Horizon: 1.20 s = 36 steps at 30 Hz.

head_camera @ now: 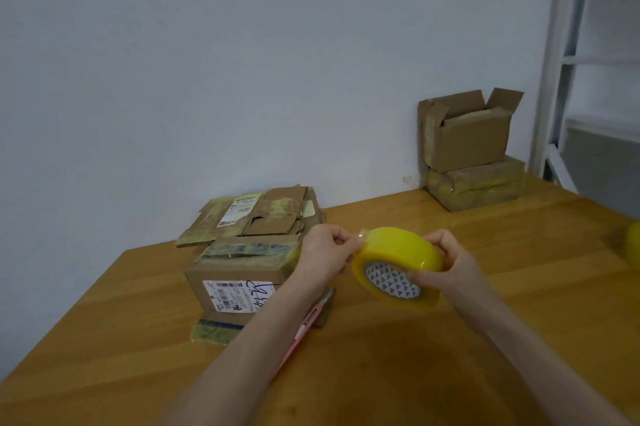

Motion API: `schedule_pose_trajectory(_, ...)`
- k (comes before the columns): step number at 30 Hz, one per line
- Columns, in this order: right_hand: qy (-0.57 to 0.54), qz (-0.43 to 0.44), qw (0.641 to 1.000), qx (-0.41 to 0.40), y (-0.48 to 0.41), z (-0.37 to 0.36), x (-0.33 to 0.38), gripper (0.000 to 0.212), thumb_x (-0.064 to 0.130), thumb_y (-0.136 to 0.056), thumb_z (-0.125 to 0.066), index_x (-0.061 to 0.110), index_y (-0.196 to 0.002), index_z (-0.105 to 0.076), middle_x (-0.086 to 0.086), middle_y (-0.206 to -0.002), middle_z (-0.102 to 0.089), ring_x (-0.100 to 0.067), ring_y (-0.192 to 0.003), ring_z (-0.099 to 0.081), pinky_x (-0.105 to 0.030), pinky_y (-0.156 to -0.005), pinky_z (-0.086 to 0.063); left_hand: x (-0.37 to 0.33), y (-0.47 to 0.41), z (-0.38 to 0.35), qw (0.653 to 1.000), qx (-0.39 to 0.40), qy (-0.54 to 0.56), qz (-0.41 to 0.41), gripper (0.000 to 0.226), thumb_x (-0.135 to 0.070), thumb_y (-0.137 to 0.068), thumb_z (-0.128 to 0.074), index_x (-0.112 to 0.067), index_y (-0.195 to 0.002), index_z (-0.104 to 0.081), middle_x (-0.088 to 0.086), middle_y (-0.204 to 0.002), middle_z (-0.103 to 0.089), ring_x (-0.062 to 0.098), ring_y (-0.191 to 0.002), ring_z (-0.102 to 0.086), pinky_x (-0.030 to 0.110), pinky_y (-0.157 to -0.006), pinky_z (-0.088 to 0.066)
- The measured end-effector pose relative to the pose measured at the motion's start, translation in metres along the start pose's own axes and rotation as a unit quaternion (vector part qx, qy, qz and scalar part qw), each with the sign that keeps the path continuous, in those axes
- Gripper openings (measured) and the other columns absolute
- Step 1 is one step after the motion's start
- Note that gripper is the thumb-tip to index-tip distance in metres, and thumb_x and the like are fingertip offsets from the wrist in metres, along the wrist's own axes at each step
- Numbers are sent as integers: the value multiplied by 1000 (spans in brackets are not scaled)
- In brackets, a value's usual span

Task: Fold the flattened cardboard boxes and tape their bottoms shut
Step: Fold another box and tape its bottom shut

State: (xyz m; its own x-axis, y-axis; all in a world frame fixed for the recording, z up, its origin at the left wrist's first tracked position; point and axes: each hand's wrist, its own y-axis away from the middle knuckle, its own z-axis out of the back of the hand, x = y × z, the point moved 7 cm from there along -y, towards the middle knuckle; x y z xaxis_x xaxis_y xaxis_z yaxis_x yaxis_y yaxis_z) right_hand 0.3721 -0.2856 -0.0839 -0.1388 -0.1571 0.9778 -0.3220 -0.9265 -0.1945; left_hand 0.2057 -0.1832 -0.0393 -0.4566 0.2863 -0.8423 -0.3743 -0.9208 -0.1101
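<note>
A yellow roll of tape [398, 254] is held above the wooden table [485, 321]. My right hand [450, 263] grips the roll from its right side, with fingers inside the core. My left hand [329, 252] pinches the loose tape end at the roll's top left edge. To the left stands a folded cardboard box [239, 280] with a white shipping label, old tape on its flaps. Behind it lies a pile of flattened boxes [256, 214].
A pink utility knife [304, 328] lies on the table under my left forearm. Two boxes [471, 148] are stacked at the far right corner, the top one open. Another yellow roll [633, 245] shows at the right edge. A white metal frame [568, 62] stands beyond the table.
</note>
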Motion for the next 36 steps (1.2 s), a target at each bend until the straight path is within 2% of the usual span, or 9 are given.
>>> schedule_pose_trajectory(6,119,32,992,-15,1,20,11,41,1,-68,-78,10,-95,-48,-13,-97,-55,-27,-85,-59,-42,-62,-52,-29,-6,-10,985,-80,-114,-99,18,-24,-91,-60,-10,-82,-68,-5,-68,-61,6,-59,-52,20,-55,-44)
schedule_pose_trajectory(12,140,-1,990,-25,5,37,5,40,6,-68,-76,16,-93,-47,-5,-98,-54,-22,-88,-59,-40,-66,-54,-32,-5,-27,992,-63,-51,-96,10,-20,-89,-65,-10,-88,-66,-8,-59,-61,-4,-42,-52,13,-44,-44)
schedule_pose_trajectory(14,140,-8,990,-25,5,38,1,40,8,-68,-77,17,-93,-47,-4,-99,-55,-20,-88,-60,-38,-66,-55,-33,-5,-26,991,-62,-64,-104,11,-18,-86,-68,-14,-94,-61,-9,-57,-59,0,-41,-52,17,-48,-48)
schedule_pose_trajectory(16,140,-15,990,-24,7,41,0,41,8,-68,-78,18,-93,-47,-3,-100,-55,-16,-85,-60,-32,-62,-54,-38,-5,-27,987,-50,-85,-123,33,-15,-85,-69,-30,-107,-49,-7,-58,-61,6,-44,-54,22,-54,-52)
schedule_pose_trajectory(19,142,-18,989,-32,11,44,0,41,8,-68,-78,17,-94,-48,-3,-100,-55,-17,-86,-60,-31,-63,-54,-48,-2,-34,975,-17,-144,-170,20,-15,-91,-61,-30,-104,-59,-8,-65,-62,0,-44,-51,31,-56,-55)
schedule_pose_trajectory(23,147,-6,988,-36,16,47,7,42,9,-68,-78,19,-93,-47,-3,-102,-54,-21,-90,-59,-44,-69,-56,-48,0,-42,964,32,-202,-168,25,-27,-90,-63,-28,-114,-68,-5,-90,-67,14,-60,-57,33,-66,-57)
schedule_pose_trajectory(28,186,58,980,-38,25,42,24,43,10,-64,-78,23,-92,-47,-2,-99,-55,-23,-89,-57,-49,-66,-53,-45,-3,-39,969,35,-203,-136,9,-29,-89,-64,-22,-87,-69,-9,-76,-56,10,-78,-52,26,-67,-46)
schedule_pose_trajectory(32,253,95,961,-63,26,40,32,46,18,-60,-81,26,-92,-47,5,-94,-59,-18,-84,-57,-47,-66,-51,-44,-3,-37,951,69,-274,-123,12,-43,-89,-58,-32,-84,-59,2,-112,-45,19,-92,-55,36,-82,-49)
schedule_pose_trajectory(36,421,70,900,-89,27,39,28,45,30,-65,-77,30,-95,-43,9,-94,-57,-13,-81,-54,-36,-63,-47,-41,-1,14,933,-64,-330,-128,23,-45,-89,-57,-24,-92,-66,-2,-119,-47,15,-99,-54,32,-76,-45)
